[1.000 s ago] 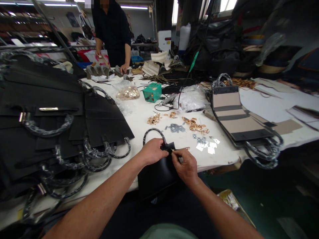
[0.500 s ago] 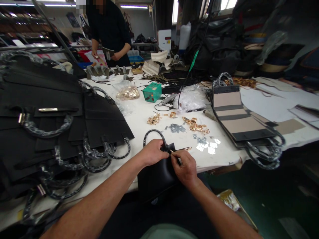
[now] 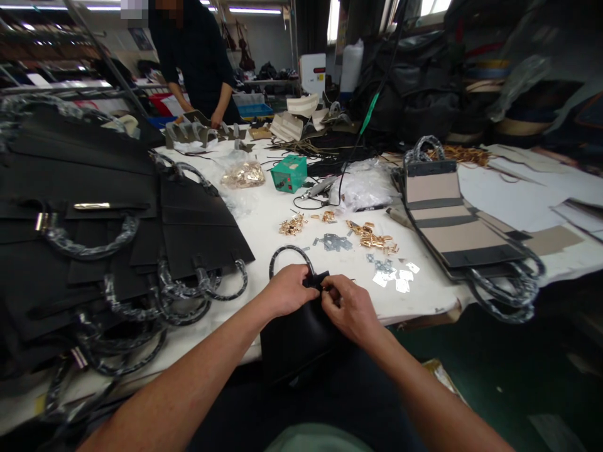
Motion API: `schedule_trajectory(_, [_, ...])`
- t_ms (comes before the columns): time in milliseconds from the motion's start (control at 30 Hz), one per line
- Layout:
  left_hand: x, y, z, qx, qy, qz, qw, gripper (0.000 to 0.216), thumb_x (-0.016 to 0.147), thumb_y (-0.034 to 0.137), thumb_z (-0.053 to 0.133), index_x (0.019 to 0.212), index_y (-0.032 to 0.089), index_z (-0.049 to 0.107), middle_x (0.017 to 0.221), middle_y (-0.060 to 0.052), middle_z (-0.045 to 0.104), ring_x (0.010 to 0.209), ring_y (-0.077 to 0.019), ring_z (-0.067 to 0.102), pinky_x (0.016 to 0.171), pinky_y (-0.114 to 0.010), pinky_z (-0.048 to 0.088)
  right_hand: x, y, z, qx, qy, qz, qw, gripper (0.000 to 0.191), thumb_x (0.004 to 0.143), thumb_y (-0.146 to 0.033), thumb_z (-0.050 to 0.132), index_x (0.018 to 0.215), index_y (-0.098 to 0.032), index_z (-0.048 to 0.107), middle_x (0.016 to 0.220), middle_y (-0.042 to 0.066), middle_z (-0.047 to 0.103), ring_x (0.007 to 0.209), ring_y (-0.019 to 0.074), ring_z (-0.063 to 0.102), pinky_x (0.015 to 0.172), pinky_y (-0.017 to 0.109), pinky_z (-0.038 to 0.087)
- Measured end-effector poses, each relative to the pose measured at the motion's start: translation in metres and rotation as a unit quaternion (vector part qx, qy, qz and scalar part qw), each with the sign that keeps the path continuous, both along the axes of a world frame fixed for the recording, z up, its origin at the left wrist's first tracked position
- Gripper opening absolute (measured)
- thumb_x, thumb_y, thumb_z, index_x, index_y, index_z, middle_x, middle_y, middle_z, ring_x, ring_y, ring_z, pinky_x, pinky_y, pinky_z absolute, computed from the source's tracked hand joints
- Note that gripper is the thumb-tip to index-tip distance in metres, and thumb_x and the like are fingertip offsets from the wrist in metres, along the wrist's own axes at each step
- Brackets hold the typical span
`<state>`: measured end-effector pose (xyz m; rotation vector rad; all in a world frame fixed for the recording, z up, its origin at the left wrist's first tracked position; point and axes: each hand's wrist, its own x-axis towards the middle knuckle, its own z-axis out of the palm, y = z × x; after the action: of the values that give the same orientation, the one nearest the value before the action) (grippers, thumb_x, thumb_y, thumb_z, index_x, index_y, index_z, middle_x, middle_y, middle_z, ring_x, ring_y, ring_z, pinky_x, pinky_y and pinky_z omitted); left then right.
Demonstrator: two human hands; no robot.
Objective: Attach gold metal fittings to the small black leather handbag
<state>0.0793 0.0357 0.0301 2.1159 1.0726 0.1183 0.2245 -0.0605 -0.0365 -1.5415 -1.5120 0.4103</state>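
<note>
Left hand [image 3: 286, 290] pinching black bag panel [image 3: 294, 336] (table edge), right hand [image 3: 349, 307] gripping its top

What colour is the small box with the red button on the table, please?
The small box is teal green, seen in the head view.

L hand [image 3: 287, 290] + R hand [image 3: 346, 307] pinch my black bag panel [image 3: 294, 336] top edge | gold fittings [image 3: 370, 237] at 1 o'clock | co-worker [image 3: 198, 56] at 11, far end of table [image 3: 264, 226]
</note>
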Motion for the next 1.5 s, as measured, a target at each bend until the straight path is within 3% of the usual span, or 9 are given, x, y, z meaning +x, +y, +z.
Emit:
schedule_trajectory(433, [0.004,-0.005,0.005,0.063,0.058,0.002,0.996,0.016,0.070,0.025,0.066,0.084,0.020,0.070,0.083,-0.004,0.072,0.078,-0.0226,0.065,0.066,-0.028,0.042,0.011,0.005,0.012,-0.062,-0.009,0.023,0.998,0.013,0.079,-0.021,0.059,0.086,-0.028,0.069,0.063,-0.006,0.058,0.058,0.0131,0.055,0.057,0.024,0.040])
schedule_trajectory(633, [0.003,-0.008,0.008,0.105,0.078,0.003,0.991,0.014,0.072,0.029,0.065,0.082,0.020,0.068,0.080,-0.005,0.072,0.074,-0.0233,0.065,0.062,-0.029,0.041,0.008,0.006,0.010,-0.083,0.066,0.009,0.994,0.010,0.081,-0.025,0.059,0.088,-0.027,0.066,0.057,-0.006,0.055,0.052,0.0129,0.053,0.051,0.023,0.040])
schedule_trajectory(733, [0.000,-0.007,0.012,0.066,0.035,0.000,0.997,0.020,0.071,0.026,0.066,0.090,0.021,0.071,0.089,-0.005,0.074,0.085,-0.0249,0.066,0.072,-0.030,0.046,0.010,0.004,0.010,-0.046,0.042,-0.038,0.997,0.028,0.079,-0.027,0.063,0.107,-0.025,0.064,0.070,-0.003,0.062,0.063,0.0160,0.059,0.061,0.027,0.048])
schedule_trajectory(833, [-0.003,-0.006,0.015,0.030,-0.011,-0.030,0.999,0.024,0.070,0.022,0.064,0.094,0.021,0.071,0.096,-0.004,0.075,0.092,-0.0256,0.066,0.080,-0.031,0.048,0.015,0.003,0.012,0.006,0.013,-0.032,0.999,0.036,0.077,-0.029,0.069,0.112,-0.024,0.065,0.104,0.007,0.067,0.097,0.0242,0.061,0.086,0.038,0.049])
schedule_trajectory(1000, [-0.007,0.004,0.021,-0.014,-0.019,-0.080,0.997,0.018,0.071,0.019,0.061,0.086,0.020,0.071,0.085,-0.003,0.074,0.083,-0.0235,0.066,0.077,-0.029,0.049,0.020,0.008,0.006,-0.110,0.198,0.102,0.969,0.022,0.083,-0.037,0.065,0.098,-0.021,0.066,0.086,0.001,0.071,0.080,0.0190,0.066,0.072,0.030,0.052])
schedule_trajectory(1133, [-0.015,0.009,0.031,0.047,0.003,-0.093,0.995,0.017,0.076,0.021,0.059,0.090,0.020,0.068,0.090,-0.004,0.073,0.086,-0.0222,0.065,0.079,-0.029,0.048,0.017,0.014,-0.002,-0.128,0.247,0.089,0.956,0.024,0.080,-0.039,0.069,0.094,-0.019,0.067,0.083,0.002,0.072,0.078,0.0204,0.067,0.068,0.030,0.052])
schedule_trajectory(1267, [-0.037,-0.012,0.031,0.222,-0.062,0.012,0.973,0.018,0.084,0.027,0.060,0.101,0.023,0.063,0.106,-0.006,0.069,0.102,-0.0224,0.062,0.094,-0.034,0.045,0.014,0.015,-0.002,-0.134,0.247,0.077,0.957,0.024,0.081,-0.040,0.069,0.093,-0.020,0.068,0.085,0.003,0.073,0.082,0.0216,0.068,0.073,0.031,0.052])
schedule_trajectory(1367, [-0.059,-0.033,0.012,0.312,-0.092,0.174,0.930,0.057,0.074,0.042,0.075,0.123,0.021,0.053,0.126,-0.012,0.059,0.122,-0.0283,0.051,0.107,-0.042,0.038,0.015,0.013,0.002,-0.141,0.256,0.074,0.953,0.026,0.079,-0.041,0.070,0.093,-0.020,0.069,0.087,0.003,0.073,0.085,0.0219,0.068,0.075,0.031,0.051])
schedule_trajectory(1500, [-0.079,-0.041,-0.021,0.148,-0.074,0.282,0.945,0.096,0.066,0.043,0.080,0.145,0.020,0.031,0.136,-0.015,0.053,0.125,-0.0323,0.052,0.105,-0.048,0.041,0.016,0.014,0.008,-0.148,0.312,0.091,0.934,0.031,0.078,-0.045,0.072,0.092,-0.018,0.068,0.083,0.003,0.072,0.080,0.0206,0.067,0.071,0.030,0.051])
